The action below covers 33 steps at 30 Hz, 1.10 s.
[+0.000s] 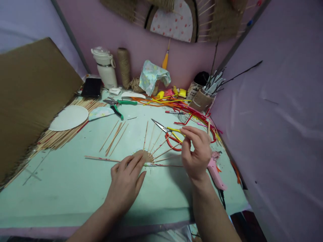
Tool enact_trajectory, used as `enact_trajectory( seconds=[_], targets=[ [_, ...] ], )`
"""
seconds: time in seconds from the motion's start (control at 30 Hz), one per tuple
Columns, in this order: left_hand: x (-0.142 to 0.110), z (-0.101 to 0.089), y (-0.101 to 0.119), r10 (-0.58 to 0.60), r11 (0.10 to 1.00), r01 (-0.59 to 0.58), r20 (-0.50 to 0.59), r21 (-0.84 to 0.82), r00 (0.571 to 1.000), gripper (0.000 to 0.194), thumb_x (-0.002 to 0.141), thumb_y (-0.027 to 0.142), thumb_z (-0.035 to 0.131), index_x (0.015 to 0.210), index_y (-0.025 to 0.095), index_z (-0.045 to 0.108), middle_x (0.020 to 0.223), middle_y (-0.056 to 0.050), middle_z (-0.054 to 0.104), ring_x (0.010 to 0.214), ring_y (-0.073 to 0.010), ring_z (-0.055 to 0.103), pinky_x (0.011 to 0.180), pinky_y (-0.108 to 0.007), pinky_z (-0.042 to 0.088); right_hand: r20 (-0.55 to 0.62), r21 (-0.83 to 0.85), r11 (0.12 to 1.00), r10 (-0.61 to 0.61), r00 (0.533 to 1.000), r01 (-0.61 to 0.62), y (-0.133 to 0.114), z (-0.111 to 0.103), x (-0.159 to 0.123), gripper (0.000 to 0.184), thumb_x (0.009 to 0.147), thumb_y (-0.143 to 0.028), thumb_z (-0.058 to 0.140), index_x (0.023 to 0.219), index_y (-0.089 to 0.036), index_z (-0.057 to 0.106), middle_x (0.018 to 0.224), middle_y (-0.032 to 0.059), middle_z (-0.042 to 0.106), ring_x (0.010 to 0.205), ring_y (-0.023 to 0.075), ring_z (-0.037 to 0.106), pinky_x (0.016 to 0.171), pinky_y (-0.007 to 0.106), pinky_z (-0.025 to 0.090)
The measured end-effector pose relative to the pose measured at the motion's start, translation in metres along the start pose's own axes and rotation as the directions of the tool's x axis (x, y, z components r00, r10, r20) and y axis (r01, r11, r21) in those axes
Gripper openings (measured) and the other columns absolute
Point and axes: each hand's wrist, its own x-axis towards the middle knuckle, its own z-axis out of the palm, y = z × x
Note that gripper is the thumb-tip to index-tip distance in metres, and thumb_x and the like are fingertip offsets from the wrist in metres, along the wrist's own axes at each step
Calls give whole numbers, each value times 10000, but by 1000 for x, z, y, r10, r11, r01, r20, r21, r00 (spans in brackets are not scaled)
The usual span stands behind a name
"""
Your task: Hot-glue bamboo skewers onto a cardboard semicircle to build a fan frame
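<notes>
My left hand [127,178] lies with its fingers stretched out over the left part of a small half-round cardboard piece [145,156]. From that piece thin wooden sticks [161,145] fan out to the back and right, and long sticks [101,158] lie along its straight edge. My right hand [196,151] is raised to the right of the fan, its thumb and fingers pinched together. Whatever is between those fingertips is too small or hidden to make out. Scissors [164,128] with red and yellow at the handles lie just behind, partly covered by the right hand.
A pink glue gun [217,174] lies right of my right forearm. Loose sticks [115,138], green-handled pruners [117,107] and a white disc [69,118] are to the left. Coloured pipe cleaners [161,100], a white bottle [106,69] and a twine spool [123,67] stand or lie at the back.
</notes>
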Motion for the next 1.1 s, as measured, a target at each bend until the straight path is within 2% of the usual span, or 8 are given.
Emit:
enact_trajectory(
  seconds=[0.13, 0.23, 0.4, 0.57, 0.63, 0.7, 1.0, 1.1],
  targets=[
    [14, -11, 4, -17, 997, 12, -60, -79, 998, 265, 980, 215, 518, 1210, 198, 649, 1287, -94, 683, 1162, -273, 560, 931, -425, 378, -123, 16, 999, 32, 992, -30, 1, -18, -1, 240, 942, -131, 497, 1033, -229, 695, 1043, 73, 727, 1024, 220, 669, 944, 412, 470],
    [39, -17, 7, -62, 992, 53, -79, -117, 995, 223, 989, 244, 509, 1122, 192, 680, 1153, -95, 711, 1093, -261, 586, 892, -410, 409, -118, -27, 996, 81, 990, -85, 7, -38, -9, 202, 951, -170, 511, 1031, -224, 688, 1030, 75, 730, 1020, 225, 666, 950, 417, 467],
    [95, -12, 7, -193, 981, 192, 32, 8, 981, 240, 952, 256, 523, 979, 180, 749, 1003, -124, 693, 991, -305, 586, 825, -436, 451, 135, -303, 924, 281, 950, -231, 37, -77, -39, 305, 965, -355, 450, 1076, -211, 695, 1100, 108, 729, 1045, 286, 637, 915, 446, 448],
    [131, 9, 3, -235, 965, 212, 145, 153, 961, 279, 908, 295, 527, 891, 158, 770, 997, -183, 672, 1015, -360, 567, 832, -477, 455, 315, -592, 767, 502, 805, -247, 69, -102, -73, 384, 937, -467, 497, 1141, -200, 685, 1135, 132, 714, 1020, 342, 618, 837, 454, 456],
    [138, 17, 1, -229, 962, 198, 158, 187, 961, 306, 904, 309, 506, 878, 156, 770, 986, -199, 673, 1007, -365, 567, 829, -485, 450, 354, -643, 733, 542, 763, -223, 76, -105, -84, 382, 924, -456, 544, 1141, -172, 678, 1094, 149, 712, 1009, 347, 616, 840, 442, 458],
    [142, 22, 0, -229, 958, 188, 184, 217, 956, 332, 903, 320, 487, 892, 150, 772, 995, -209, 676, 1017, -369, 567, 831, -483, 442, 386, -646, 738, 536, 751, -195, 81, -105, -91, 381, 915, -439, 577, 1142, -146, 666, 1071, 161, 702, 1012, 347, 614, 862, 434, 456],
    [149, 25, 1, -250, 949, 177, 283, 259, 926, 399, 925, 287, 410, 962, 117, 769, 1052, -216, 678, 1054, -359, 575, 840, -452, 423, 388, -667, 719, 559, 732, -196, 89, -94, -95, 318, 914, -411, 598, 1030, -120, 649, 963, 169, 669, 928, 343, 620, 826, 417, 465],
    [149, 26, 1, -253, 951, 184, 280, 249, 926, 402, 923, 262, 399, 955, 112, 771, 1050, -221, 675, 1046, -361, 577, 829, -454, 419, 365, -672, 717, 542, 757, -189, 91, -90, -93, 297, 947, -402, 492, 931, -143, 638, 892, 168, 656, 872, 336, 612, 798, 427, 459]
  ],
)
